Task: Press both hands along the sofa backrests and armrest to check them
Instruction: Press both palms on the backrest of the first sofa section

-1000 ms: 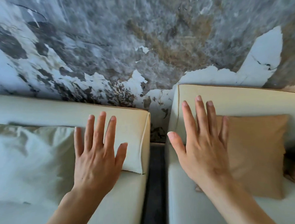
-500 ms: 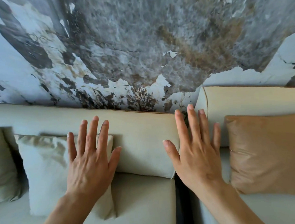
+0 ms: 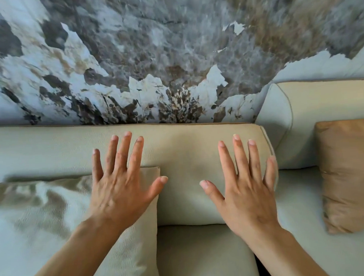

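Note:
A cream sofa backrest [image 3: 52, 149] runs across the middle of the view, ending at a piped right edge. My left hand [image 3: 120, 182] is spread flat with fingers apart, its fingertips over the backrest and its palm over the top corner of a cream cushion [image 3: 129, 244]. My right hand [image 3: 245, 187] is also spread flat, lying against the right end of the same backrest. A second cream backrest [image 3: 321, 102] of the neighbouring sofa section stands at the right. Neither hand holds anything.
A marbled grey and white wall [image 3: 173, 54] rises right behind the backrests. A tan cushion [image 3: 349, 172] leans on the right section. The cream seat [image 3: 203, 258] lies below my hands, with a dark gap [image 3: 263, 270] between the two sections.
The view and both hands have shifted left along the sofa. My right hand has gone from the right section across the gap onto the left backrest; my left hand now overlaps the cream cushion.

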